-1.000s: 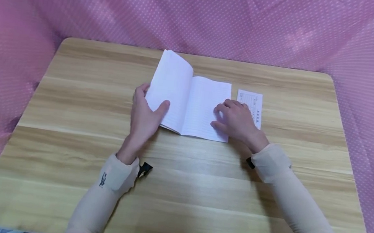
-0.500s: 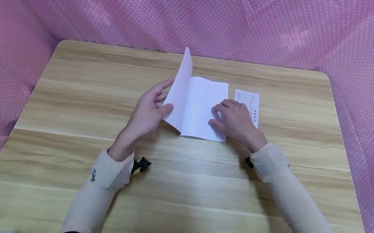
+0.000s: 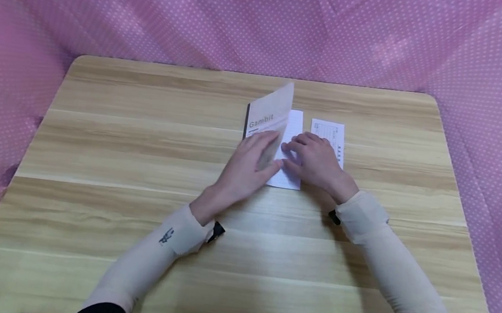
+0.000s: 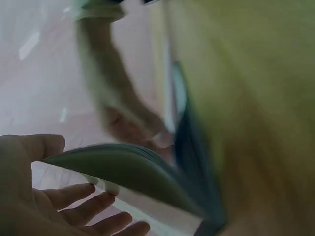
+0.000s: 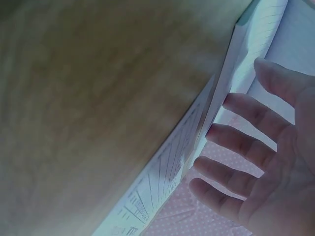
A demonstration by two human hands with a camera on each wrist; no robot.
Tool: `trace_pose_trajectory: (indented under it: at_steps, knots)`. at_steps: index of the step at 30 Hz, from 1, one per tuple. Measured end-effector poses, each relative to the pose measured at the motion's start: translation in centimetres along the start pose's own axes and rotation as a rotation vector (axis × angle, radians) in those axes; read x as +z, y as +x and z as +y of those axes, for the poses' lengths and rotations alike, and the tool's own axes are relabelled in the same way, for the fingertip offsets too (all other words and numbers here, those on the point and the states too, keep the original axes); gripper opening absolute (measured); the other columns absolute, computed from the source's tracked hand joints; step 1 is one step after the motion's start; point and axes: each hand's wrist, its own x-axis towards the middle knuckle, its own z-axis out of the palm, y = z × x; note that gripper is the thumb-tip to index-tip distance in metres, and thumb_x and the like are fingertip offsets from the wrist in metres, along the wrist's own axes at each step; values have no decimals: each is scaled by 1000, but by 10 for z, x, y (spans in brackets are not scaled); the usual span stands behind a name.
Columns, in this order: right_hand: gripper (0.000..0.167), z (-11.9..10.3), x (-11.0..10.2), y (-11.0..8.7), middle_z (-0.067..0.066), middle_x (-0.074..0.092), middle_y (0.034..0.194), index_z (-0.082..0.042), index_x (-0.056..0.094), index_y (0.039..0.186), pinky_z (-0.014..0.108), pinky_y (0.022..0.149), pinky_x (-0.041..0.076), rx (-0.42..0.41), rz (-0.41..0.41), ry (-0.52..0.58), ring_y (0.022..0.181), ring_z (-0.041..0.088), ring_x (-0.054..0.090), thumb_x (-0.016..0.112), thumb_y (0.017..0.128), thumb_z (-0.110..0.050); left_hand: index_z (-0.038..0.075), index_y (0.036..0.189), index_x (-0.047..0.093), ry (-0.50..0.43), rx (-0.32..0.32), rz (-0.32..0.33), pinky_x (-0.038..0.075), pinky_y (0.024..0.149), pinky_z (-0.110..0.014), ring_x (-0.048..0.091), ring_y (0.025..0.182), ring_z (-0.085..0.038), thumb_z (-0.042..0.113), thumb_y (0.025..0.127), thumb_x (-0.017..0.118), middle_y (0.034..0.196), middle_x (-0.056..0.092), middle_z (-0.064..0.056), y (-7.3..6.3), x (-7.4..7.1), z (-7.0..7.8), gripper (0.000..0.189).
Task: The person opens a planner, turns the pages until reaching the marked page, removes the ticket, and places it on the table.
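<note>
A notebook with a grey cover (image 3: 265, 110) marked "Gambit" lies partly open near the table's middle. My left hand (image 3: 249, 164) holds the raised cover and its pages by the free edge, thumb on the inner side and fingers behind. In the left wrist view the lifted part (image 4: 123, 169) arches between thumb and fingers. On the lined right-hand page (image 3: 288, 178) rests my right hand (image 3: 317, 160), fingers loosely bent. The right wrist view has its fingers (image 5: 246, 142) spread along the page's outer edge.
A small white printed slip (image 3: 334, 132) lies just right of the notebook, partly behind the right hand. The wooden table (image 3: 115, 162) is bordered at the back and sides by pink dotted cloth (image 3: 247, 27).
My left hand has swung the cover and left-hand pages up and over to the right, so the cover's printed outside now shows. The right hand has stayed on the page.
</note>
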Motion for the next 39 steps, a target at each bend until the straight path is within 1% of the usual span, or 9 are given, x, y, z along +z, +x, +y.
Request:
trace_pose_trajectory:
  at_steps: [3, 9, 14, 17, 19, 23, 26, 33, 39]
  knots:
    - [49, 1, 1, -1, 24, 66, 143, 0, 72, 138, 67, 113, 44, 4, 20, -18, 142, 46, 52, 73, 103, -33, 9, 168, 42, 94, 35, -46, 28, 127, -49, 36, 156, -29, 34, 108, 71, 171, 42, -10, 4, 15, -2, 72]
    - [40, 3, 3, -3, 25, 69, 138, 6, 74, 131, 65, 109, 48, -1, 54, -39, 140, 46, 54, 67, 100, -19, 7, 168, 41, 206, 58, -117, 21, 130, -50, 29, 161, -31, 41, 105, 75, 173, 36, -12, 7, 30, -7, 80]
    - [47, 7, -4, -4, 26, 64, 146, 5, 71, 137, 67, 114, 43, -28, 24, -45, 148, 48, 47, 71, 100, -24, 8, 170, 37, 239, 54, -167, 19, 131, -53, 24, 163, -32, 43, 103, 78, 177, 32, -10, 9, 29, -7, 86]
    - [44, 13, -11, -6, 26, 58, 155, 3, 70, 141, 69, 119, 36, -59, -3, -18, 155, 49, 37, 64, 103, -18, 11, 173, 32, 269, 45, -219, 18, 131, -53, 20, 165, -31, 40, 102, 80, 179, 27, -8, 9, 27, -9, 89]
    - [40, 17, -15, -9, 24, 58, 154, 2, 71, 140, 68, 121, 34, -85, 0, 10, 157, 50, 33, 60, 105, -12, 13, 174, 29, 292, 35, -260, 17, 131, -53, 17, 166, -30, 38, 102, 81, 180, 24, -6, 9, 27, -10, 92]
    - [33, 24, -21, -17, 24, 66, 145, 3, 76, 131, 65, 121, 35, -126, 41, 50, 153, 52, 38, 58, 105, -5, 12, 174, 27, 363, 20, -349, 14, 132, -53, 13, 166, -31, 37, 101, 82, 181, 20, -7, 9, 28, -12, 94]
    - [31, 26, -23, -21, 24, 69, 141, 5, 77, 127, 66, 121, 36, -119, 46, 69, 149, 54, 44, 57, 106, -6, 10, 174, 28, 424, 1, -401, 11, 132, -55, 11, 167, -32, 40, 101, 81, 181, 19, -8, 11, 29, -12, 95]
    - [27, 24, -11, -27, 19, 75, 130, 1, 78, 125, 61, 121, 38, -84, 96, 106, 138, 48, 58, 60, 110, -13, 12, 173, 30, 485, -40, -438, 9, 132, -55, 10, 167, -31, 45, 99, 81, 181, 18, -6, 14, 32, -10, 95]
    - [30, 21, -2, -29, 19, 75, 129, 1, 78, 125, 56, 126, 33, -83, 107, 101, 138, 44, 58, 62, 110, -19, 13, 173, 31, 504, -39, -442, 12, 132, -56, 11, 167, -32, 44, 99, 82, 181, 19, -6, 16, 34, -8, 95]
